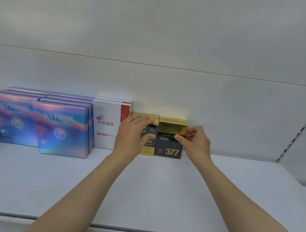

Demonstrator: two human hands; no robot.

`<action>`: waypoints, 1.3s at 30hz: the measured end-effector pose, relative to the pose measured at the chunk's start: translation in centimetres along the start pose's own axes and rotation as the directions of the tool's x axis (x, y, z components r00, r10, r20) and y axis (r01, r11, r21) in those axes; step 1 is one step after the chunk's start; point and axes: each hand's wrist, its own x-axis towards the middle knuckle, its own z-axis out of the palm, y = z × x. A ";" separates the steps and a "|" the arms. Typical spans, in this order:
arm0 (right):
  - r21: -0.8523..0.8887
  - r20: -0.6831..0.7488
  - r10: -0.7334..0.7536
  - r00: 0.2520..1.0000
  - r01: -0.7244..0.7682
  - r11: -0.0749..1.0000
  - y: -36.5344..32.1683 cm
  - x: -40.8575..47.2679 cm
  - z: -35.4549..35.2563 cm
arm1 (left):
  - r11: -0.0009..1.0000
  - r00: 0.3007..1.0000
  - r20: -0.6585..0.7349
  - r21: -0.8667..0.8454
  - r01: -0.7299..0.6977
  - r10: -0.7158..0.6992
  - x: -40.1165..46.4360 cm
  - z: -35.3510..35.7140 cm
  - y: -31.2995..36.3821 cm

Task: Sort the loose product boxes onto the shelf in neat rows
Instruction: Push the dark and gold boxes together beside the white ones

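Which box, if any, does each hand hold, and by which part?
The right hand pinches the 377 box at its upper right edge. The left hand rests on the neighbouring black-and-gold box, thumb across its front.

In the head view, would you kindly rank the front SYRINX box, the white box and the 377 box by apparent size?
1. front SYRINX box, though it stands nearest the camera
2. white box
3. 377 box, held by the right hand

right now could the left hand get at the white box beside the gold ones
Probably yes. The left hand rests on the left gold box, right next to the white box, whose front stands bare with nothing in between.
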 end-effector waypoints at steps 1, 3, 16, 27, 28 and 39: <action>-0.026 0.002 -0.005 1.000 0.005 1.000 -0.1 -0.1 0.1 | 1.000 1.000 -0.003 0.009 -0.010 0.010 -0.1 0.0 0.0; -0.092 0.003 -0.015 1.000 0.015 0.996 -0.1 -0.5 0.1 | 0.995 0.998 -0.017 0.080 -0.066 0.067 -0.6 0.0 0.0; 0.101 -0.074 -0.132 0.988 0.140 0.985 -4.2 -3.0 -1.1 | 0.957 0.954 -0.180 -0.212 0.199 -0.238 1.3 -5.7 -1.8; 0.541 0.281 -0.116 0.953 -0.057 0.839 -7.4 -2.8 0.7 | 0.766 0.887 0.007 -0.501 0.403 -0.462 0.2 -5.8 -0.9; 0.492 0.277 -0.116 0.954 -0.037 0.870 -7.3 -2.4 0.5 | 0.864 0.900 -0.134 -0.367 0.343 -0.414 0.3 -6.0 -1.4; -0.136 0.222 -0.324 0.920 0.358 0.924 -4.9 -3.0 3.9 | 0.997 0.988 -0.142 0.039 0.073 -0.067 2.0 -4.4 -7.2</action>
